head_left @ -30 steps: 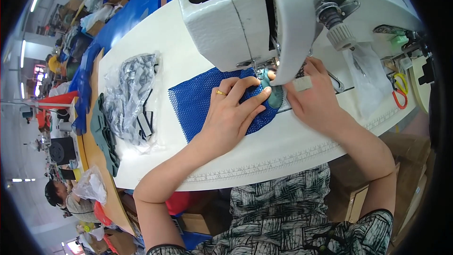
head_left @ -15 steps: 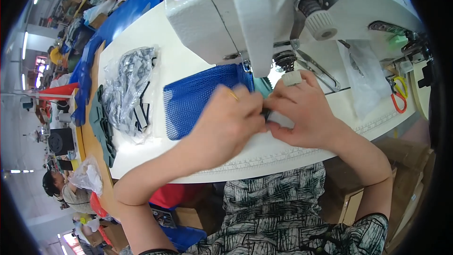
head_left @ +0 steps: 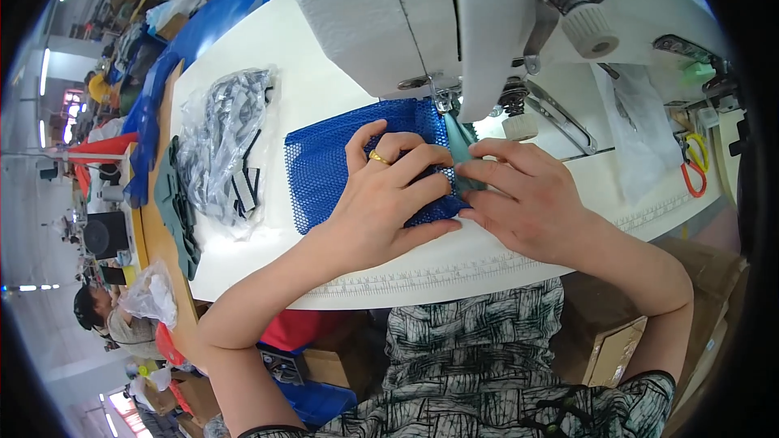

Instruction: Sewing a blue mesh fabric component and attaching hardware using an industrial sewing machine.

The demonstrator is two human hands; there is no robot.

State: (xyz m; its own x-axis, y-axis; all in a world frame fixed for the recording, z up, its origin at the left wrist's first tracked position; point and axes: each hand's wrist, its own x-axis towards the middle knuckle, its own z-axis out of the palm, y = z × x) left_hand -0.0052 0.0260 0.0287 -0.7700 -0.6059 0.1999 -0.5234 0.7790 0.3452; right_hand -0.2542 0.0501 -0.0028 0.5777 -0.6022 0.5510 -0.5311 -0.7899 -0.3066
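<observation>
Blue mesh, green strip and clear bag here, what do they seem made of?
Blue mesh: probably synthetic netting with a faint sheen, given its even small holes.
Green strip: likely smooth cloth, since it looks folded lengthwise; weave too small to see.
Clear bag: most likely thin, glossy plastic film, judging by crinkled highlights and transparency.

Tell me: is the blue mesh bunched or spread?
Mostly spread: the blue mesh lies broad and flat on the white table. Whether doubled, cannot tell.

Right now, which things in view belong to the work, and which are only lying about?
Seemingly in use:
sewing machine
blue mesh, under left hand
green strip, at right hand

Seemingly lying about:
clear bag of dark pieces
dark green fabric
scissors
whitish bag
</observation>
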